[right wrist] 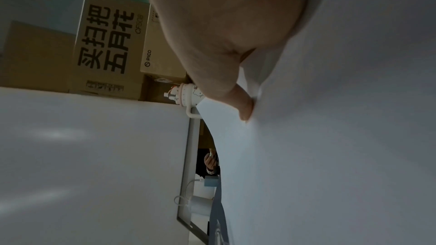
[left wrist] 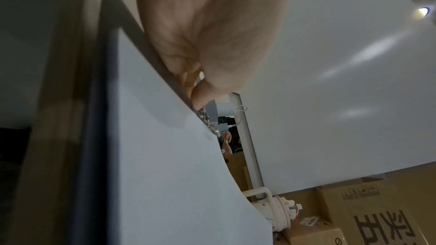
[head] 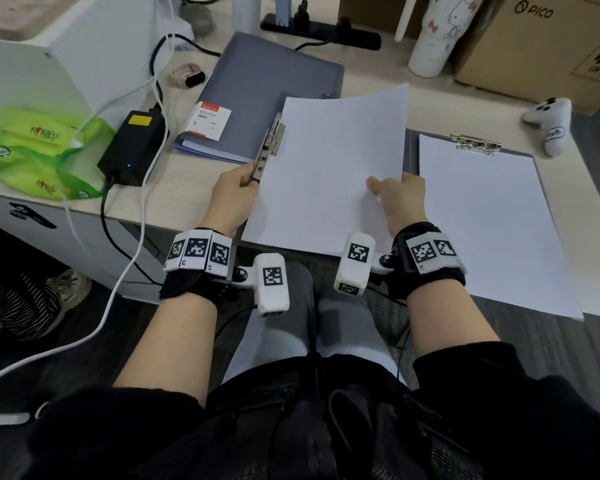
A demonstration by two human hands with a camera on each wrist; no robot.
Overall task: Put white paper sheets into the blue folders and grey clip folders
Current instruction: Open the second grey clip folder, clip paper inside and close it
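Note:
A white paper sheet lies curved at the desk's front edge, over a grey clip folder that it almost hides. My left hand pinches the near end of that folder's metal clip at the sheet's left edge; the left wrist view shows the left hand's fingers pinching the clip beside the paper. My right hand grips the sheet's right edge, thumb on top. A second grey clip folder on the right holds a sheet under its clip. A blue folder lies behind.
A green tissue pack, a black power adapter and cables crowd the left. A power strip, a white tumbler and a cardboard box line the back. A small plush toy lies at the right.

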